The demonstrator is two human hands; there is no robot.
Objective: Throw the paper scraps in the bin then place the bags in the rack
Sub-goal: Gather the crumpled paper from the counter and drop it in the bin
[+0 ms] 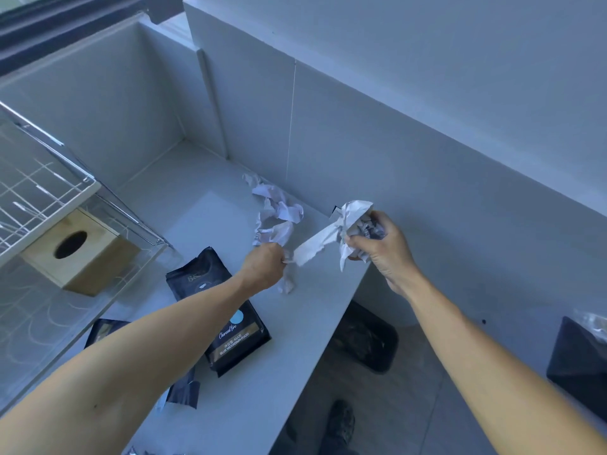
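My right hand [377,244] is closed around a bunch of crumpled white paper scraps [351,218] above the counter's right edge. My left hand [264,267] pinches a torn paper strip [315,246] near the counter's middle. More crumpled scraps [279,211] lie on the counter behind my left hand, close to the wall. A black coffee bag [230,323] lies flat under my left forearm. A second black bag [103,330] sits further left, partly hidden by that arm. A dark bin [368,339] stands on the floor below the counter's edge.
A white wire rack [49,188] stands on the counter's left side, with a wooden tissue box [82,254] under its shelf. A black bag [578,362] hangs or sits at the far right. My shoe [341,421] is on the floor near the bin.
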